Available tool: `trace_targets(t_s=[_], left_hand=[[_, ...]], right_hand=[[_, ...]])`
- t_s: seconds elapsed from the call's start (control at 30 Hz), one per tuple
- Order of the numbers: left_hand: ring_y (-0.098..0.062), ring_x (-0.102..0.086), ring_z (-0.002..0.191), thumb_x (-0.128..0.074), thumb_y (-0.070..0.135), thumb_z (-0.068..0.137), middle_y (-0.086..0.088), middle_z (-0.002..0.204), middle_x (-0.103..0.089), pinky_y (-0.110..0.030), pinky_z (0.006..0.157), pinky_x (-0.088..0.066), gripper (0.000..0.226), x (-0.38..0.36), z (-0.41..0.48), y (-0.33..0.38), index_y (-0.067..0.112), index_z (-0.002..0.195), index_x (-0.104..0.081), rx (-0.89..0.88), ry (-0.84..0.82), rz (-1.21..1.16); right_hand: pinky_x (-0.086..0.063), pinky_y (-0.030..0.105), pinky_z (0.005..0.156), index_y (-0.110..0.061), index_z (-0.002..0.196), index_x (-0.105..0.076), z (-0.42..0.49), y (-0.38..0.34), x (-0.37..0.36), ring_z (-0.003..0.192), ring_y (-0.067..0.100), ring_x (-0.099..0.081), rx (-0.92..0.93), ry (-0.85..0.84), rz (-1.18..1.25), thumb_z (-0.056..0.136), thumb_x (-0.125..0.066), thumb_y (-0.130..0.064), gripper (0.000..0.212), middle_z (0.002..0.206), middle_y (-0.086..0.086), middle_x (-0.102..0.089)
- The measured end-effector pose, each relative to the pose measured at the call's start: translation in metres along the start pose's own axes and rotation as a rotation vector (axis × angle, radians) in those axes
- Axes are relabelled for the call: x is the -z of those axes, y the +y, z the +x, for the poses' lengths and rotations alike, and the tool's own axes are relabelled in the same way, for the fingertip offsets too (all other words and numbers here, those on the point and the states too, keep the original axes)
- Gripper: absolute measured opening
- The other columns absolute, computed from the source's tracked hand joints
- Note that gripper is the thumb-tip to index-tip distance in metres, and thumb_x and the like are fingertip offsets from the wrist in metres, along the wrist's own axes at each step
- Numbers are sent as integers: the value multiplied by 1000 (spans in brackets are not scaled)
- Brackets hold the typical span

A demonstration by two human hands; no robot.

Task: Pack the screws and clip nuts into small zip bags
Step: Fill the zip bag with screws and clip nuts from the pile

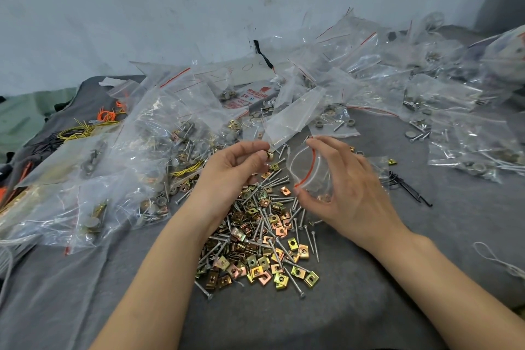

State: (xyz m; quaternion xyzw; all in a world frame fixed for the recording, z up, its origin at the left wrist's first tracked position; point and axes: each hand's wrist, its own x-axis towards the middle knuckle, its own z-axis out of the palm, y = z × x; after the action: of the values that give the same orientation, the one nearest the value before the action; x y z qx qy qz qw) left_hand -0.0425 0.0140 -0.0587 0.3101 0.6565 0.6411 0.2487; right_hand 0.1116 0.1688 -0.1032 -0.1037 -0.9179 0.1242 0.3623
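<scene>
**Nut sits just left of the bag's mouth**

The left hand (pixel 235 167) pinches 1 clip nut (pixel 270 155) between thumb and fingertips, a narrow grip closed on the part. The right hand (pixel 349 187) holds a small zip bag (pixel 311 172), fingers at its top edge and thumb at the bottom. Its red zip line runs roughly top to bottom, bowed, and the mouth looks parted and turned toward the left hand.

The nut is just beside that opening, to its left and a little above its middle, not yet inside. Both are held above the far end of the loose pile of screws and clip nuts (pixel 264 239) on the cloth-covered bench (pixel 369 293). The left hand is the nearer one, so the next move is probably a short push rightward, across the line of the zip. Whether the left fingers also touch the clear bag (pixel 295 113) behind them is unclear.
</scene>
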Motion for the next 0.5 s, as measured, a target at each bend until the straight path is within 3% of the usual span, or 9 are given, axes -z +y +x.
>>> trace_targets(t_s=[0.17,0.27,0.33,0.43,0.5], left_hand=[[-9,-67,82,-64,18,95,3,89,-75,-26,76,-51,14,-9,2,1,24,102,-75,3,22,48],[0,-66,76,-63,18,96,9,85,-75,-16,69,-50,15,-18,1,4,25,103,-74,-33,6,115],[3,-66,74,-64,17,95,10,83,-75,-12,66,-49,15,-27,1,7,22,107,-71,-74,5,192],[-2,-69,79,-65,21,95,4,88,-76,-20,77,-55,26,-42,1,12,17,120,-64,-108,-11,288],[-4,-67,73,-61,21,98,5,86,-76,-19,69,-52,27,-51,2,18,16,124,-62,-132,-64,274]], right_hand=[[-35,37,108,-23,148,-33,0,-1,1,132,18,-47,2,0,1,89,-56,-57,72,147,1,-42],[-35,37,108,-22,148,-33,0,-1,1,133,18,-46,-1,0,0,89,-56,-58,72,148,1,-42],[-36,38,108,-22,148,-34,0,-1,1,133,18,-46,-5,1,4,89,-54,-59,73,148,1,-42],[-37,39,108,-21,147,-34,0,-1,1,134,20,-46,-3,5,11,88,-58,-56,73,148,2,-43],[-38,40,107,-20,147,-35,0,-1,1,133,21,-48,-2,16,14,86,-62,-52,74,147,4,-45]])
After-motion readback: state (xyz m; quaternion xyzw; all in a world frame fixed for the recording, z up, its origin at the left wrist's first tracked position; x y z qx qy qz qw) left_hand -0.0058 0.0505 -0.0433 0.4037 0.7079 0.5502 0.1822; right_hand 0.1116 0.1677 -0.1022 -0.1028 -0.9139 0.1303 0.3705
